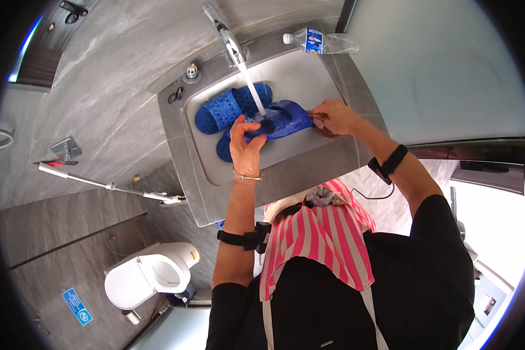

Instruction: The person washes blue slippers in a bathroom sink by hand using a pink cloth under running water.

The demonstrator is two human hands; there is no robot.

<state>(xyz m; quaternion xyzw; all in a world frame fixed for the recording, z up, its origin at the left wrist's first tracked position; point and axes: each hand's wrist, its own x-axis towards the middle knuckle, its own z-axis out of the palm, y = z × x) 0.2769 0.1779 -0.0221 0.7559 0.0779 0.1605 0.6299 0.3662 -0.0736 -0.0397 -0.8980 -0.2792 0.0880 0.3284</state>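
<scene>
Water runs from the chrome faucet (232,46) onto a dark blue plastic slipper (284,124) held tilted over the white sink (293,72). My left hand (246,146) grips one end of this slipper, thumb and fingers around its edge. At the slipper's other end is my right hand (334,117), its fingers closed on a wet, brownish scrubbing pad or cloth (325,127) that touches the slipper. In the basin lie more blue slippers with holes; one (218,111) is beside the stream, another (224,148) is partly hidden behind my left hand.
An empty plastic bottle (321,41) lies on the sink's back right rim. On the grey counter (175,127) at the left are dark hair ties (175,95) and a metal drain stopper (192,72). A white-handled pole (113,186) and a toilet (151,275) are at the left.
</scene>
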